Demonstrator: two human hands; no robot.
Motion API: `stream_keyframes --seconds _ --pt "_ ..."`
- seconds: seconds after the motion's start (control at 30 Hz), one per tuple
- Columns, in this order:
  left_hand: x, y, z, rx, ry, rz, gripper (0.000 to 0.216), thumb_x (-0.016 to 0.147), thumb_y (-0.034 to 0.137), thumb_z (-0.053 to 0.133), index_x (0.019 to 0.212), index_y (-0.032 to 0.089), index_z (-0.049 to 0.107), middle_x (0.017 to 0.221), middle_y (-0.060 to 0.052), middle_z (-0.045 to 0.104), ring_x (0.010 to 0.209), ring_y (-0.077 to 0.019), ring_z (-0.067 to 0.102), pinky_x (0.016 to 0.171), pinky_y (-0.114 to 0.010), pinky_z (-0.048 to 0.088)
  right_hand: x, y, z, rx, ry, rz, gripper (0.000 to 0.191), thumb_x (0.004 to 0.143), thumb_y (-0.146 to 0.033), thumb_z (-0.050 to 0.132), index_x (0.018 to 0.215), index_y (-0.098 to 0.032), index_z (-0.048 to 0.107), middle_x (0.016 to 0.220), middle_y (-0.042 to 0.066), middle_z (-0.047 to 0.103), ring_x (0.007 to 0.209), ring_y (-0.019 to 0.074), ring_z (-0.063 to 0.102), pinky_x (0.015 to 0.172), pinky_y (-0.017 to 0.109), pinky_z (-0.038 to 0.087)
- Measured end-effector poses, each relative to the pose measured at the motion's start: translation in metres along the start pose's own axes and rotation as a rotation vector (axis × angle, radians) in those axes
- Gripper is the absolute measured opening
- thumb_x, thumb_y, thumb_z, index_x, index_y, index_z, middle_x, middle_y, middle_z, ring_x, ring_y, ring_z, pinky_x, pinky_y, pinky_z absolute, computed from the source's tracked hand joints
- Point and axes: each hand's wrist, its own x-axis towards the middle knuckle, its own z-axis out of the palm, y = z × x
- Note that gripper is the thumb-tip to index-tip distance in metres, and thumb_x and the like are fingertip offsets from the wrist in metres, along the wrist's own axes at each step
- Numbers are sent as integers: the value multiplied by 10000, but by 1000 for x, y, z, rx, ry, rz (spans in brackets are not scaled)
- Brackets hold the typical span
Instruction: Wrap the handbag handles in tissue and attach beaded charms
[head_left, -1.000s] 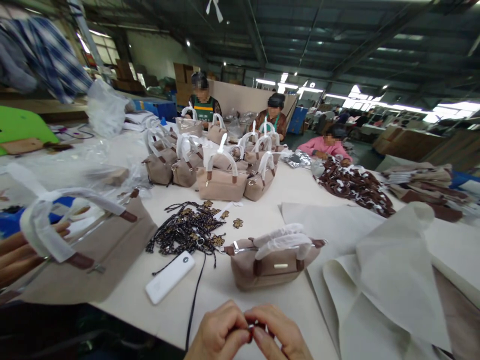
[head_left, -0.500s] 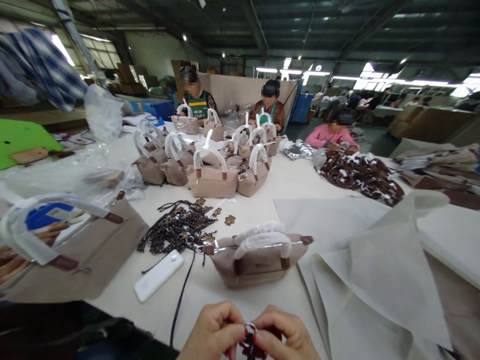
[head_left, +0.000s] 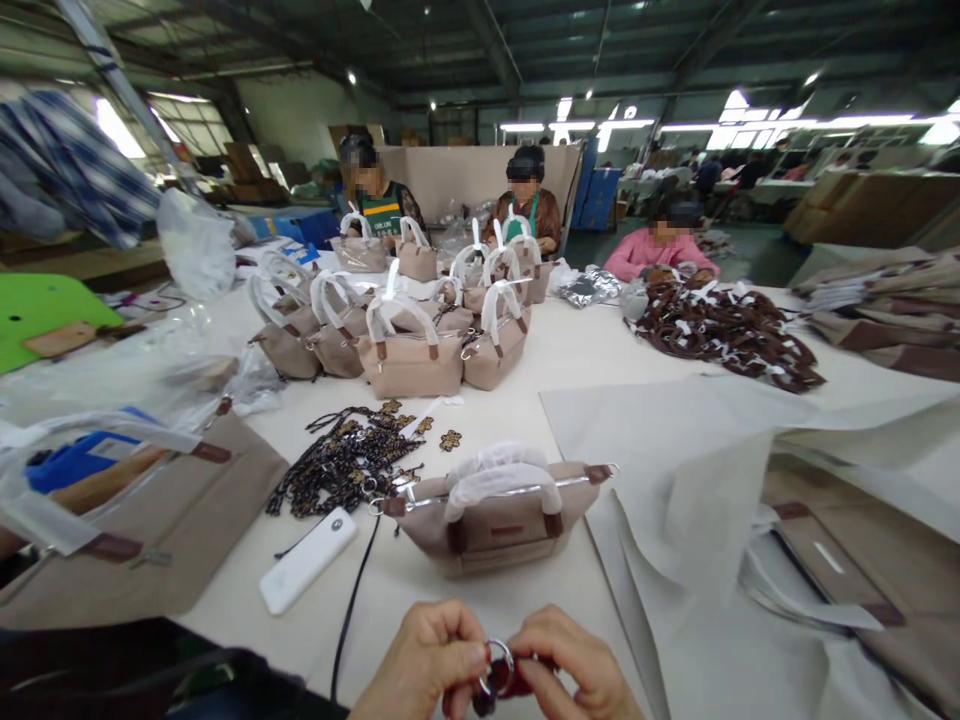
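Fingertips of the left hand [head_left: 424, 660] and right hand [head_left: 574, 665] pinch a metal ring [head_left: 497, 668] on a dark red strap [head_left: 510, 682]. Both hands hover just below the small beige handbag [head_left: 491, 515]; a white power bank [head_left: 307, 560] lies left of it.

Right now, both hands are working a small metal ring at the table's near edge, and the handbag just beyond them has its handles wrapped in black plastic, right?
Not quite. The head view shows the handbag with its handles wrapped in white plastic, not black. The rest holds: the left hand and right hand pinch a small metal ring at the near edge of the table.
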Motion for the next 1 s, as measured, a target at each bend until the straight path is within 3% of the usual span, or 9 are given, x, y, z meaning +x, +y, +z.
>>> stream_keyframes --seconds 0.2,0.3,0.4,0.53,0.7,0.87,1.0 --pt "4 3 2 81 -30 11 333 519 440 688 528 152 523 378 57 476 299 -27 300 347 -181 179 2 15 3 -260 133 -305 147 864 -139 494 823 -162 633 666 57 592 637 149 563 574 232 464" --pt "7 1 4 186 19 62 284 566 419 622 534 158 514 417 40 497 326 -40 315 353 -190 206 -1 25 5 -376 174 -402 137 869 -113 471 846 -174 592 671 45 569 623 142 532 542 224 442" --pt "8 -4 8 263 93 119 239 630 387 554 568 161 510 420 57 452 360 -50 325 383 -193 234 -2 30 4 -422 161 -346 138 864 -78 460 839 -173 557 696 44 563 649 138 525 566 223 437" --pt "10 -10 11 284 81 100 235 634 391 541 573 168 499 426 58 448 356 -52 319 374 -195 210 -2 32 4 -347 132 -276 144 874 -76 441 813 -173 527 704 35 547 668 129 525 592 218 439" --pt "12 -13 10 135 25 14 267 559 410 612 538 171 495 405 59 452 328 -41 296 355 -192 156 -4 34 2 -349 79 -295 132 874 -88 449 840 -181 537 700 34 558 659 135 525 592 229 438" --pt "18 -23 11 -37 61 11 391 505 505 693 527 157 515 353 57 454 307 -33 287 367 -192 133 -4 30 -3 -366 42 -259 131 892 -124 438 860 -180 553 712 45 571 663 138 536 589 227 445" --pt "19 -27 11 -92 31 -14 427 471 526 717 524 155 512 424 -10 578 287 -29 291 358 -201 111 -6 31 -1 -385 74 -284 119 889 -123 444 861 -174 547 698 42 571 646 133 535 579 223 441"
